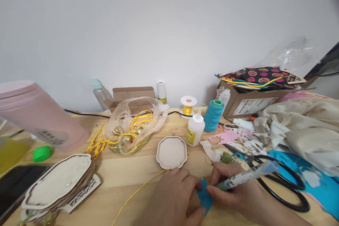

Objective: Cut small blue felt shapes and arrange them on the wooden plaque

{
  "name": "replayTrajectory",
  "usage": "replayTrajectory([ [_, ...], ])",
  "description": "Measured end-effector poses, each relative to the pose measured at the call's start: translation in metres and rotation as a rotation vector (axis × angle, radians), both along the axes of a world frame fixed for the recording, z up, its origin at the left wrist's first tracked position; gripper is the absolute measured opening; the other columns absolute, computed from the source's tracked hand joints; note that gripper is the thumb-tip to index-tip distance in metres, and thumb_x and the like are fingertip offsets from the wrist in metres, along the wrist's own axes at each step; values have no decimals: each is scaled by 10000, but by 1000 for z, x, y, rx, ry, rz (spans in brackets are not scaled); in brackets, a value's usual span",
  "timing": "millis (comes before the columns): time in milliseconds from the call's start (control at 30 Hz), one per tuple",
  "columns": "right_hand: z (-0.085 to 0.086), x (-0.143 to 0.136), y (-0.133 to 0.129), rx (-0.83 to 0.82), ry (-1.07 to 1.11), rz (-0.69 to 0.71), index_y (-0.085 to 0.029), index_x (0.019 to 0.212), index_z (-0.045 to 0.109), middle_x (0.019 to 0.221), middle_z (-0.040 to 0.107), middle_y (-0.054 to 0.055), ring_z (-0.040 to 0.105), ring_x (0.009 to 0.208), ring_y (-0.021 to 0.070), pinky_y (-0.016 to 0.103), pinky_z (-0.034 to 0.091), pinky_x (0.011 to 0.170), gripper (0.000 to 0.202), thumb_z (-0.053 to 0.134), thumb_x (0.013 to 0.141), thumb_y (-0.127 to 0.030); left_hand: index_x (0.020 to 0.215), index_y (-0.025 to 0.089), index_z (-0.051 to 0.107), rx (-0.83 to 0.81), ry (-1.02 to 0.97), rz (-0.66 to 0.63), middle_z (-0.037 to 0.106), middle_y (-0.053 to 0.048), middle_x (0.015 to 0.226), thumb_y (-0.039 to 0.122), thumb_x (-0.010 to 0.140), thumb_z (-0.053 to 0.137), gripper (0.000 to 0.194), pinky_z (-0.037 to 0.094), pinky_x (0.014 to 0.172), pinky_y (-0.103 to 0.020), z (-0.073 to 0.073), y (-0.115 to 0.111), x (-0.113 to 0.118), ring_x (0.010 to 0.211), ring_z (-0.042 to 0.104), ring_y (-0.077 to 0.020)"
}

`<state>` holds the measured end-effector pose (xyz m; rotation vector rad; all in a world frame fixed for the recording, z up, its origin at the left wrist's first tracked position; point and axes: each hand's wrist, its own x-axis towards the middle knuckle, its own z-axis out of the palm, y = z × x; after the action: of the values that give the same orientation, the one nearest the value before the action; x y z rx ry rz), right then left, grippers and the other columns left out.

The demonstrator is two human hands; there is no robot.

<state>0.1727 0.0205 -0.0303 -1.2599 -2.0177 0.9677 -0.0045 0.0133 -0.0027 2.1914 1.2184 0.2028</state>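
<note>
Over the table [127, 173], a slanting pen [246, 176] points lower-left at blue paper [205, 202]

We face a plain, pale grey wall [159, 24], brightest near its middle and dimmer toward the upper right; before us, a light wood-grained tabletop [119, 169] meets it.

On the table [113, 169] a small tray [171, 152] is set in the middle; before it, paper [204, 198] is kept between the left hand [173, 197] and right hand [234, 190]; behind the tray, to the right, a bottle [195, 131] is placed; to the left, a bag [124, 118] is put before a box [134, 93]; scissors [250, 159] are laid at the right.
</note>
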Motion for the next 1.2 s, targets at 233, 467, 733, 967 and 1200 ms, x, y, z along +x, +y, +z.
replayTrajectory([
  [233,2,-1,0,-15,-8,-9,-177,530,462,460,475,-16,395,431,118,210,293,384,200,549,692,-257,882,167,594,12,-5,-1,591,-44,832,217,650,581,237,371,687,-334,-1,-1,1,792,499,-220],
  [467,-2,1,1,28,9,-7,-169,536,496,464,514,-17,430,418,102,182,305,374,174,560,694,-204,896,171,588,4,-12,-3,593,-45,855,225,651,586,251,368,703,-338,-1,0,0,817,501,-225],
  [733,2,1,2,-22,42,-40,-186,495,416,436,409,-48,361,400,94,189,274,363,229,536,685,-231,899,173,589,-7,8,-5,598,-43,842,215,642,590,260,372,685,-326,1,0,0,800,503,-220],
  [967,4,1,1,-24,48,-45,-180,508,432,451,412,-45,364,413,98,197,276,379,221,533,690,-253,885,182,588,-4,7,4,598,-33,834,216,631,604,257,371,683,-318,0,-1,0,797,502,-214],
  [1200,3,0,2,-10,12,-22,-168,519,467,453,476,-24,409,419,103,188,288,370,209,545,698,-242,892,182,586,-5,5,10,598,-36,860,218,643,588,252,366,705,-318,2,1,2,821,502,-214],
])
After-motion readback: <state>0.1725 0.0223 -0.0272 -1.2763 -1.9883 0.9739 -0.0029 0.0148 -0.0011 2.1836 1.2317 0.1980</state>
